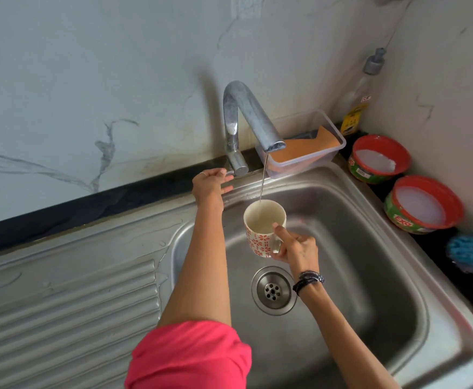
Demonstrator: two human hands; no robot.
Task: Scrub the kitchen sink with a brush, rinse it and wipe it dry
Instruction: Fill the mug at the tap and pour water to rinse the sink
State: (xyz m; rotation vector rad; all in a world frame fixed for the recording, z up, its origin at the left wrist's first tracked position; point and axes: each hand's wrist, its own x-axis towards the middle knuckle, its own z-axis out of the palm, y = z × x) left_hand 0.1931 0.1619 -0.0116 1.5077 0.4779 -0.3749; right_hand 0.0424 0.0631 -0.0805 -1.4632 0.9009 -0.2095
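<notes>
My right hand (297, 248) grips the mug (262, 228) by its handle over the sink (370, 248), under the tap's (246, 119) stream; my left hand (211, 183), fingers relaxed, touches the tap lever at the sink's back edge.

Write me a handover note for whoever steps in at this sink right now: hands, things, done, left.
Left hand: at the base of the faucet, fingers on its lever.
Right hand: holds the patterned mug by the handle, above the sink basin, under a thin stream of water.
Things: blue scrubber on the right ledge, beside two red-rimmed soap tubs; orange cloth in the clear tray behind the sink.
Done: mug is filling. Whether scrubbing is finished cannot be told.
Left: probably pour to rinse the basin, shut off the water, wipe dry.
</notes>
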